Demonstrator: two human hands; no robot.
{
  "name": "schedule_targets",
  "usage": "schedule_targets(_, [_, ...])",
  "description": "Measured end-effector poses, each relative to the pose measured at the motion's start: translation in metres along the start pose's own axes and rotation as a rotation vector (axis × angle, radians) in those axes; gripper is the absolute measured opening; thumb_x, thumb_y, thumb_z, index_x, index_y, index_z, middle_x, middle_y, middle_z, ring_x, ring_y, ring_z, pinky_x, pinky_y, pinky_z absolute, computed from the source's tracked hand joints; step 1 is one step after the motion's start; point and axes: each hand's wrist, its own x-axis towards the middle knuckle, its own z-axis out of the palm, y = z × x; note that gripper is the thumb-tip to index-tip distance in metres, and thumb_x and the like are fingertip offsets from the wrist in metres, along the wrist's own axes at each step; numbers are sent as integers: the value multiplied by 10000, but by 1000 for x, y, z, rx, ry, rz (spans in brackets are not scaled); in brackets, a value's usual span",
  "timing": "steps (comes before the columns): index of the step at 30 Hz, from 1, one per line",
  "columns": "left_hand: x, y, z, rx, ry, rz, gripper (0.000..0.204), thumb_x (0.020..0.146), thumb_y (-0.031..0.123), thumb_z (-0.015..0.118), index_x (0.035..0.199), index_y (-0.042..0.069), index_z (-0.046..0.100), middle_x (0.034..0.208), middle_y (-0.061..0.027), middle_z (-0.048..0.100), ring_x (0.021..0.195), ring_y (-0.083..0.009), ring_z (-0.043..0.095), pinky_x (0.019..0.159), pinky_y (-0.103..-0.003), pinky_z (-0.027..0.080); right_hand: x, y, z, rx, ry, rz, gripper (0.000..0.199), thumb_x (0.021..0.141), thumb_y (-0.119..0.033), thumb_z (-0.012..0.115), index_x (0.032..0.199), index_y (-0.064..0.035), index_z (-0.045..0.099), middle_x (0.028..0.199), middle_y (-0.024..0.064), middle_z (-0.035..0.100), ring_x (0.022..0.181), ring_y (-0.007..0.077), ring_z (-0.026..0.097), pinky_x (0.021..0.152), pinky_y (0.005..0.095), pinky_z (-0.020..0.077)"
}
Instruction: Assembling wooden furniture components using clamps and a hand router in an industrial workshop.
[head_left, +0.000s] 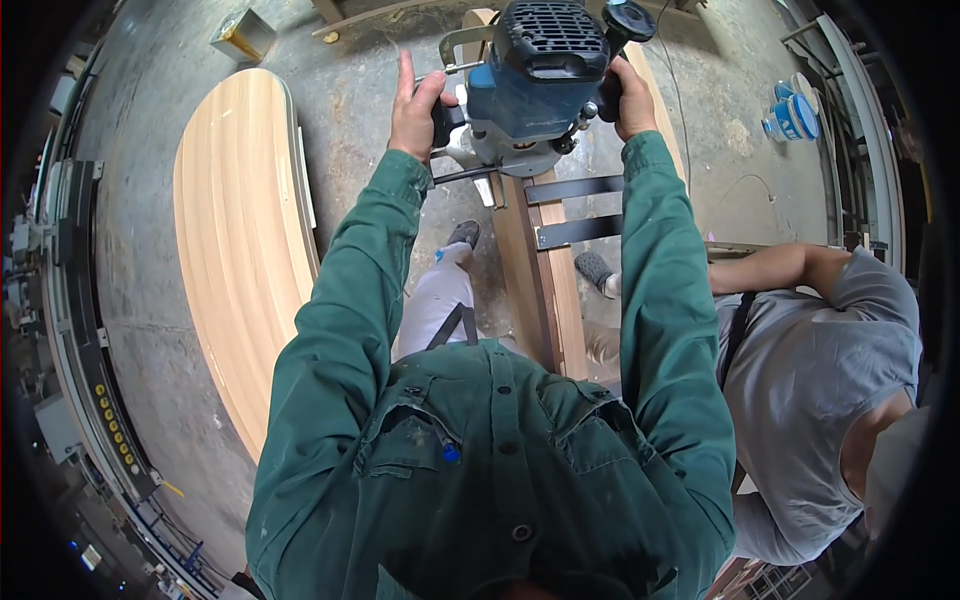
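A blue and black plunge router (540,90) rests on the far part of a long wooden beam (522,270). My left hand (412,115) is closed round the router's left black handle, with one finger stretched upward. On the opposite side my right hand (634,98) wraps the other handle; its fingers are partly hidden behind it. Two black flat bars (580,231) stick out from the beam's right side below the router. The cutter and its contact with the wood are hidden under the router's base.
Left of me is a pale wooden panel (240,220) with a rounded end. A square tin (243,38) and a blue-and-white bucket (793,117) stand on the concrete floor. Close on my right is a co-worker in a grey shirt (810,380). A thin cable (680,95) runs beyond my right hand.
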Motion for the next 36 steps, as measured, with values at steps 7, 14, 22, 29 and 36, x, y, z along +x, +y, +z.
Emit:
schedule_targets(7, [-4, -4, 2, -23, 49, 49, 819, 825, 357, 548, 1435, 25, 114, 691, -49, 597, 628, -84, 521, 603, -211, 423, -1, 2, 1, 43, 3, -50, 337, 845, -370, 551, 838, -42, 628, 670, 23, 594, 603, 105, 561, 525, 225, 452])
schedule_targets(14, [-4, -9, 14, -14, 145, 147, 551, 809, 404, 577, 1189, 9, 527, 689, -63, 596, 654, -114, 541, 654, -242, 428, 9, 10, -20, 626, -580, -13, 329, 874, -386, 514, 726, -105, 601, 570, -41, 476, 487, 77, 419, 459, 223, 304])
schedule_targets(22, [-2, -11, 5, -14, 105, 70, 333, 891, 305, 499, 1110, 72, 592, 715, 3, 565, 622, -73, 519, 580, -217, 414, 4, 12, -20, 589, -629, 29, 339, 844, -420, 555, 685, -120, 554, 545, -38, 430, 431, 91, 393, 398, 240, 274])
schedule_targets(29, [-6, -11, 4, -30, 87, 125, 347, 887, 321, 512, 1117, 73, 588, 721, 0, 575, 625, -74, 520, 577, -214, 419, -1, 12, -12, 67, 33, 56, 337, 836, -415, 565, 702, -106, 544, 547, -32, 438, 441, 97, 407, 404, 238, 295])
schedule_targets(36, [-12, -9, 10, -36, 92, 112, 342, 884, 305, 520, 1111, 57, 585, 753, 8, 558, 628, -79, 519, 585, -216, 424, -3, 15, -21, 366, -284, 58, 325, 840, -399, 563, 701, -105, 542, 553, -26, 440, 462, 102, 417, 427, 243, 313])
